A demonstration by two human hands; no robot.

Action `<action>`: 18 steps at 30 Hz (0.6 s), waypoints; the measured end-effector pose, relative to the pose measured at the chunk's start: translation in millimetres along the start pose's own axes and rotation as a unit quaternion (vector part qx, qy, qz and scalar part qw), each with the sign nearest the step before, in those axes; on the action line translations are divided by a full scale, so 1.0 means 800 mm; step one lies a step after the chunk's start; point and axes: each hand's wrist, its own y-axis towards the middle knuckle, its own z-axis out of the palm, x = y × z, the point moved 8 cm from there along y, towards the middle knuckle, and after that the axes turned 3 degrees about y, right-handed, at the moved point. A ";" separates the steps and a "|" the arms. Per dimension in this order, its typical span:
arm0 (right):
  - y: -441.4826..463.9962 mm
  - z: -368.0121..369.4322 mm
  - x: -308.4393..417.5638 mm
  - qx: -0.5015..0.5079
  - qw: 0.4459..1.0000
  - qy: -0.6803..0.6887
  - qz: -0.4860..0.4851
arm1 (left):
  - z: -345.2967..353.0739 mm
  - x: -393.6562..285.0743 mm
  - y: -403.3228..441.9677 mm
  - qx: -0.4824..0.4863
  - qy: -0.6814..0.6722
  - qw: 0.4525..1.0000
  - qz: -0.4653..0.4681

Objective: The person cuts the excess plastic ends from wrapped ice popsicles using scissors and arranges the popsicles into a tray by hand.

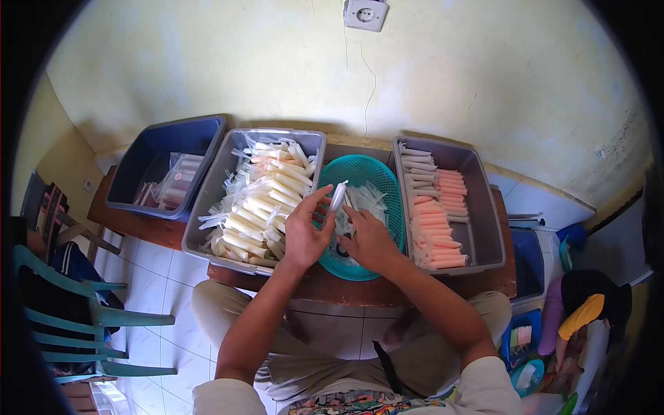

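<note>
A whitish filled plastic tube, like an ice pop (338, 196), stands tilted between my hands above the round teal basket (330, 168). The fingers and thumb of my left hand (309, 227) close around its left side. Close to its right side is my right hand (371, 238), fingers stretched and thumb apart, with no object clearly in its grip. Clear plastic bags (370, 200) lie in the basket below, beside something with a dark loop, partly hidden by my hands.
Left of the basket, a grey tub (202, 211) holds a heap of cream-coloured tubes; another grey tub (487, 238) on the right holds stacked pink and whitish ones. A dark blue tub (128, 173) contains bagged packs. At lower right, another person (588, 304) bends beside containers. A green chair (104, 315) stands left.
</note>
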 end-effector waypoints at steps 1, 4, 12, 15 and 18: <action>0.000 -0.010 0.012 0.009 0.998 0.061 -0.009 | -0.001 -0.002 0.001 0.005 -0.024 0.999 -0.028; -0.004 -0.034 0.029 0.003 0.990 0.129 -0.048 | 0.004 -0.021 0.005 0.002 -0.104 0.992 -0.075; -0.021 -0.101 0.031 -0.019 0.986 0.156 -0.048 | 0.031 -0.066 0.023 0.020 -0.224 0.968 -0.107; -0.029 -0.124 0.017 -0.045 0.990 0.128 -0.046 | 0.048 -0.083 0.028 0.031 -0.244 0.965 -0.090; -0.038 -0.153 0.004 -0.067 0.991 0.100 -0.063 | 0.059 -0.102 0.041 -0.014 -0.266 0.962 -0.057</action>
